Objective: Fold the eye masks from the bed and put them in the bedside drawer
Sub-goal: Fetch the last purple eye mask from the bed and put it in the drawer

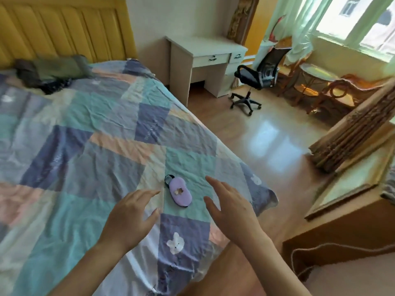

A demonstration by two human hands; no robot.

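Note:
A lilac eye mask [180,191] with a dark strap lies near the corner of the bed [85,135], on the patchwork cover. It looks folded in half. My left hand [133,214] hovers just left of it, fingers spread and empty. My right hand [229,207] hovers just right of it, also spread and empty. Neither hand touches the mask. No drawer beside the bed shows clearly in this view.
A pile of dark and green clothes [51,71] lies by the yellow headboard [64,28]. A white desk with drawers [205,58] and a black office chair [256,77] stand beyond the bed. Wooden furniture [342,210] stands at the right.

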